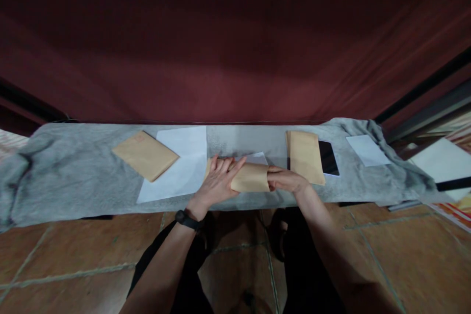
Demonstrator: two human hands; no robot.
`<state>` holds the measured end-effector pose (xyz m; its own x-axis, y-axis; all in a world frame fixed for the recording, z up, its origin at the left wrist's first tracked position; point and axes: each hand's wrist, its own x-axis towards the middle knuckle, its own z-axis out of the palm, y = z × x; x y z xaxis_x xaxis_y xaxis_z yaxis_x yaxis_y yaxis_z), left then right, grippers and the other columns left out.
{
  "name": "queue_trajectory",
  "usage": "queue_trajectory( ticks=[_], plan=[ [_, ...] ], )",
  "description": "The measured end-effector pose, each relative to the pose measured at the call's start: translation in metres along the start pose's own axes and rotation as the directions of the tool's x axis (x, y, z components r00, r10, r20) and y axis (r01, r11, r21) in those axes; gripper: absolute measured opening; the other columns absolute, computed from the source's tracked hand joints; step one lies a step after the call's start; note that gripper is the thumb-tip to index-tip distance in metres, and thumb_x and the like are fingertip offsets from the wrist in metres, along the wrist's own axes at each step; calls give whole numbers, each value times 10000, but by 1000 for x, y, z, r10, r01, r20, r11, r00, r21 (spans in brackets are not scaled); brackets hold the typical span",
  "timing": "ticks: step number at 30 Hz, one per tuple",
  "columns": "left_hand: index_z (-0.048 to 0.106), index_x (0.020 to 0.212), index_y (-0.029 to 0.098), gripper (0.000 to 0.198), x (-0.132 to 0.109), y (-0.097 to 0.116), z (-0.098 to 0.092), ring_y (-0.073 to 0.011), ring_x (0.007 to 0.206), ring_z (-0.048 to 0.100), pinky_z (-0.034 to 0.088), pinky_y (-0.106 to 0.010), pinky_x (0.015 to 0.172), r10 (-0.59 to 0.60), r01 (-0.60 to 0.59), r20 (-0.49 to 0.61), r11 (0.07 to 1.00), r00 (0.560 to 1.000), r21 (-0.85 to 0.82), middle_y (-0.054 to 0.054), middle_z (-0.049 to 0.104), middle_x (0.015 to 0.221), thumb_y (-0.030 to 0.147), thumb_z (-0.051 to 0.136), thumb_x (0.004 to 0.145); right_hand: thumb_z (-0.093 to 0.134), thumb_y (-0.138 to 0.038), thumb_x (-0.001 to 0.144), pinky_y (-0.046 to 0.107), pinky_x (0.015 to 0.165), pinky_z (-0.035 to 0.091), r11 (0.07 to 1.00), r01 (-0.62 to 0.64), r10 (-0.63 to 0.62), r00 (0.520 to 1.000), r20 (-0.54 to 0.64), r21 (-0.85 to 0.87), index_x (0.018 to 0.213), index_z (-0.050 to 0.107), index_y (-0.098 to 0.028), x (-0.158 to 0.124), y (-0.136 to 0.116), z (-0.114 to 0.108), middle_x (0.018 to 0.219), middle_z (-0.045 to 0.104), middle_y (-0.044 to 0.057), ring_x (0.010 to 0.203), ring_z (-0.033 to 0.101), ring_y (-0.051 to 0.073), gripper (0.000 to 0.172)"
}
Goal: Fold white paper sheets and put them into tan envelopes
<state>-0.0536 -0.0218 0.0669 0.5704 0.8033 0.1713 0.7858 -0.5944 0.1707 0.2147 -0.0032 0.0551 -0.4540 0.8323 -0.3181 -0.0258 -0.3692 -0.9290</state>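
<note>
A brown paper envelope [252,177] lies crosswise in front of me on a grey cloth. My left hand [220,179] rests flat across its left part, fingers spread and thumb stretched along the top. At the envelope's right end is my right hand [285,179], its fingers bent at the mouth and partly hidden inside; the paper bulges a little there. A white paper [258,158] shows behind the envelope's far edge. To the right lies a small stack of brown envelopes [304,157], overlapping a dark-screened phone [329,158].
More brown envelopes [145,155] lie at the left, partly over white sheets [186,157]. A small white paper [367,150] sits at the right. The grey cloth [73,176] covers a narrow bench against a dark red panel [235,83]. Below is a tiled floor [73,255].
</note>
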Motion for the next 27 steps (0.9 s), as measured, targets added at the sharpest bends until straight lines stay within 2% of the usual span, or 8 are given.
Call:
queue_trajectory(
  ticks=[2, 4, 7, 12, 15, 18, 23, 27],
  plan=[
    [117, 1645, 261, 1105, -3, -9, -8, -358, 1344, 480, 88, -617, 1254, -60, 62, -52, 998, 997, 23, -150, 525, 1398, 482, 759, 774, 774, -486, 833, 357, 821, 579, 994, 92, -89, 994, -67, 57, 1055, 708, -196, 2, -8, -15, 1009, 737, 63, 884, 694, 206, 372],
    [103, 1646, 250, 1140, -7, -19, -13, -372, 1346, 473, 90, -641, 1247, -121, 126, -94, 991, 988, 50, -161, 509, 1419, 525, 772, 766, 712, -535, 848, 334, 806, 558, 981, 192, -182, 943, -278, 8, 1054, 698, -220, 8, -11, -24, 991, 736, 62, 901, 690, 207, 377],
    [96, 1646, 239, 1164, -11, -32, -13, -389, 1358, 462, 108, -669, 1231, -182, 190, -103, 979, 978, 75, -171, 503, 1427, 566, 774, 758, 691, -485, 859, 353, 881, 526, 910, -25, -220, 817, -533, -413, 1059, 676, -218, 20, -1, -20, 1029, 718, 82, 1033, 670, 251, 334],
    [118, 1647, 250, 1163, -14, -44, -5, -402, 1333, 488, 119, -675, 1218, -240, 242, -35, 966, 970, 89, -164, 519, 1424, 556, 784, 744, 729, -475, 853, 387, 1017, 459, 447, -373, -247, 822, -513, -813, 1237, 599, -129, 33, 20, 14, 1268, 649, 185, 1221, 609, 321, 533],
    [123, 1648, 270, 1160, -17, -51, -2, -404, 1329, 494, 112, -671, 1216, -288, 287, 6, 955, 958, 77, -151, 534, 1410, 549, 782, 735, 699, -473, 889, 367, 975, 478, 350, -425, -221, 829, -514, -835, 1264, 572, -89, 36, 21, 23, 1231, 680, 205, 1184, 643, 320, 551],
    [125, 1649, 283, 1157, -20, -59, 1, -407, 1337, 485, 114, -675, 1210, -342, 337, 73, 939, 937, 69, -147, 530, 1415, 558, 770, 729, 714, -433, 883, 332, 897, 500, 364, -442, -192, 826, -531, -820, 1233, 600, -107, 39, 19, 20, 1128, 735, 168, 1084, 700, 295, 492],
    [81, 1651, 294, 1188, -23, -68, 3, -411, 1375, 440, 131, -686, 1198, -390, 388, 143, 921, 910, 44, -140, 517, 1423, 586, 754, 716, 649, -300, 902, 283, 806, 509, 505, -325, -206, 854, -477, -799, 949, 707, -199, 42, 19, -4, 946, 768, 63, 949, 727, 232, 125],
    [79, 1651, 290, 1207, -24, -71, 5, -413, 1376, 434, 125, -676, 1201, -405, 406, 144, 914, 903, 28, -139, 506, 1429, 597, 756, 700, 587, -293, 892, 269, 642, 524, 744, -201, -311, 740, -597, -637, 848, 650, -207, 39, 16, -30, 773, 694, 24, 721, 688, 187, 116]
  ],
)
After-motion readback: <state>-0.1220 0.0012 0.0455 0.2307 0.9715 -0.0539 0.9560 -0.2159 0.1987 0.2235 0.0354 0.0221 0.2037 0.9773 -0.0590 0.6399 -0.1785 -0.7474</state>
